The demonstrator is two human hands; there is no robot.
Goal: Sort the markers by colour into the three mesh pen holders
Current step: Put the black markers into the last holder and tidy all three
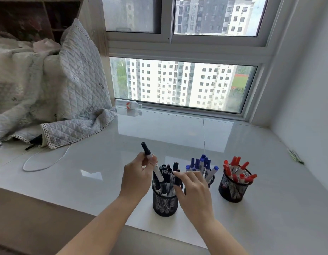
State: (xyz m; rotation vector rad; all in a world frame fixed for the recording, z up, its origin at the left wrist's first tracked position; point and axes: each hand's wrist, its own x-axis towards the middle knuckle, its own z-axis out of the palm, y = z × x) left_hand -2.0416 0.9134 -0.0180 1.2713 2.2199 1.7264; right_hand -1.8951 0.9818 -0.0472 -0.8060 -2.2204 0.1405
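Three black mesh pen holders stand in a row on the glossy white sill. The left holder (165,205) is full of black-capped markers, the middle holder (211,181) has blue-capped ones, and the right holder (233,190) has red-capped ones. My left hand (136,176) grips a black-capped marker (152,161), held tilted with its lower end among the markers in the left holder. My right hand (193,192) reaches over the left holder's right rim, its fingertips touching the black markers there and partly hiding the middle holder.
A quilted grey blanket (54,100) is heaped at the left, with a white cable (43,162) looping out from it. A plastic bottle (129,104) lies by the window. Small green-and-white sticks (294,156) lie near the right wall. The sill's front edge is close below the holders.
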